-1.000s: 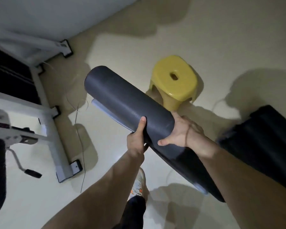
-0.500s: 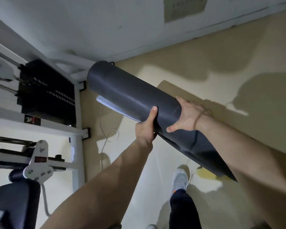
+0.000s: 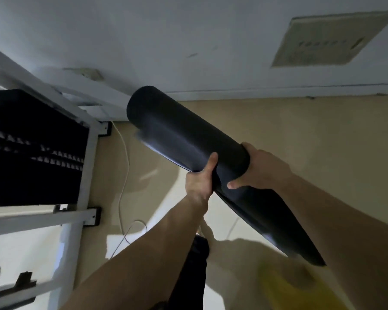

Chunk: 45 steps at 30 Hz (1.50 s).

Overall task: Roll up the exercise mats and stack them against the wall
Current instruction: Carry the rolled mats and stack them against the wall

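A dark grey rolled exercise mat [image 3: 179, 135] is held up in the air, slanting from upper left to lower right, its far end close to the white wall [image 3: 188, 41]. My left hand [image 3: 199, 182] grips the roll from below, thumb up along its side. My right hand [image 3: 260, 168] clasps it from the right, fingers wrapped under. The roll's near end [image 3: 300, 249] flares loose and is partly hidden behind my right forearm.
A white-framed weight machine [image 3: 85, 175] with a black weight stack [image 3: 31, 153] stands at the left against the wall. A white cable [image 3: 123, 186] trails on the beige floor. A blurred yellow stool [image 3: 289, 291] sits at the bottom right. A pale panel [image 3: 332, 39] is on the wall.
The view has swung up and toward the wall as I carried the mat forward. The stool has passed from ahead of the mat to behind it, at the bottom of the view. Both hands keep their grip.
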Available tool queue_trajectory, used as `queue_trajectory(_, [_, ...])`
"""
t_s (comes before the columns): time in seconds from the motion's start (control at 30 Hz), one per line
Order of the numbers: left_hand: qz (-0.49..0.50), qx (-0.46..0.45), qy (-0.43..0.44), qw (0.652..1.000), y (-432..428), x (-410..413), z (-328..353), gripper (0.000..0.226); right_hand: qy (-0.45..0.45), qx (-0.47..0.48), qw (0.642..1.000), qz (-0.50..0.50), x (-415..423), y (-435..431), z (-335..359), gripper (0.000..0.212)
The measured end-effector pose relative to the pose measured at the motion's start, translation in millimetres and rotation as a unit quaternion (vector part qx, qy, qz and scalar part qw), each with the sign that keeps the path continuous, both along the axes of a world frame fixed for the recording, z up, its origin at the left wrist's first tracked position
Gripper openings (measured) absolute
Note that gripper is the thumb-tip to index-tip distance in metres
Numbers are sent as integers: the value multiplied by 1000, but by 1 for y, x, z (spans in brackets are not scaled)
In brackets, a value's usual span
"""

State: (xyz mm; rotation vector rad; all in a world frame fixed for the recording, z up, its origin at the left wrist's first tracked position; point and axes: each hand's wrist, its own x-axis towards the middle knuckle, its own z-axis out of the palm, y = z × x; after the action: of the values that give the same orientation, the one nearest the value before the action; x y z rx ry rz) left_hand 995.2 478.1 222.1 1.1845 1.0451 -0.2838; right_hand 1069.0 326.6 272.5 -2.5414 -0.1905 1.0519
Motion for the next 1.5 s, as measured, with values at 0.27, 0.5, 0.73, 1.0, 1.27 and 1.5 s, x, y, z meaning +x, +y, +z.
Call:
queue_trajectory(0.27, [43,-30,19,998,30,147,-138,59,22,-43,997,60,164,50,-126,115])
queue_trajectory(0.5, [100,-68,48,992,13,226,-260,71,44,-73,990,116,260,48,-244,121])
queue_trajectory(0.73, [132,-66,31,989,-13,312,-344,56,-17,-86,983,164,353,33,-335,130])
queue_trajectory(1.0, [135,-19,-11,991,-5,391,-384,77,-189,-88,951,229,415,53,-371,123])
queue_trajectory(1.27, [-160,141,89,973,22,375,-355,73,-208,-112,952,196,381,30,-345,100])
queue_trajectory(1.5, [-495,318,100,802,41,315,-227,72,-152,-135,973,108,312,-6,-241,84])
